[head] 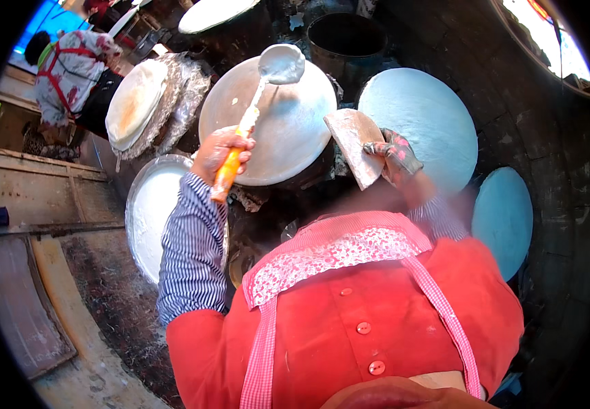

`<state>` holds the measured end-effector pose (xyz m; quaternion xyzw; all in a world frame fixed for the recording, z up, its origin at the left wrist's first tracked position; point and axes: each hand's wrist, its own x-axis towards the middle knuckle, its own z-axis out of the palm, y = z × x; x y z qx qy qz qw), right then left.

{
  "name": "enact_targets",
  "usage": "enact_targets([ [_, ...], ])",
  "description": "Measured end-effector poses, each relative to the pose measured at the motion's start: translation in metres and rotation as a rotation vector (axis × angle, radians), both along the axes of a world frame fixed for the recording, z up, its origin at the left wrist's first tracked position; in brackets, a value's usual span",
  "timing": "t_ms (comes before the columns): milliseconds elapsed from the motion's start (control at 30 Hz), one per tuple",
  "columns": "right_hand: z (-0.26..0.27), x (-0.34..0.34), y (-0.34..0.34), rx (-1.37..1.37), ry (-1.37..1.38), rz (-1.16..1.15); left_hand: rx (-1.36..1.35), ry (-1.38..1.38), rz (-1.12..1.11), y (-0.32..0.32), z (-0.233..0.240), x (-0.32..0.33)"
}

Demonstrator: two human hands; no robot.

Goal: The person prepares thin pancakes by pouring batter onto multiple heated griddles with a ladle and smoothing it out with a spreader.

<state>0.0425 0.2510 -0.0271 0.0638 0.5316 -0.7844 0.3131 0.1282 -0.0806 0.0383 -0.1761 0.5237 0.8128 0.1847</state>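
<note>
My bare left hand (pixel 223 153) grips the orange handle of a ladle (pixel 282 64). The ladle's bowl, coated in white batter, is above the far part of a round griddle (pixel 264 148); I cannot tell if they touch. Small pale specks lie on that griddle. In my right hand (pixel 397 156), which wears a patterned glove, is a half-round scraper board (pixel 354 143) smeared with white. It is between the griddle and another round plate (pixel 420 117) that carries a smooth pale layer. A wide basin of white batter (pixel 154 214) stands beside my left forearm.
Left of the griddle, thin round flatbreads (pixel 134 105) lie stacked on a plastic-covered support. A person (pixel 72 76) is at the far left. Behind the griddle stands a dark, open drum (pixel 346 36). Another pale-topped round plate (pixel 502 222) is close to my right elbow.
</note>
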Motion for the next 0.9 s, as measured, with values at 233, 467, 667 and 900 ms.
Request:
enact_targets([
  [233,0.016,0.0,0.007,0.073,-0.002,-0.098,-1.201,0.305,-0.097,0.013,-0.032,-0.032],
  [467,0.026,-0.049,-0.016,0.817,1.014,-0.073,-1.969,0.409,-0.352,-0.008,-0.019,-0.065],
  [667,0.045,-0.112,-0.089,0.89,1.312,-0.147,-1.919,0.433,-0.323,0.002,-0.02,-0.082],
  [900,0.018,-0.118,-0.058,0.892,0.616,-0.293,-0.798,0.415,-0.025,-0.025,-0.065,-0.084],
])
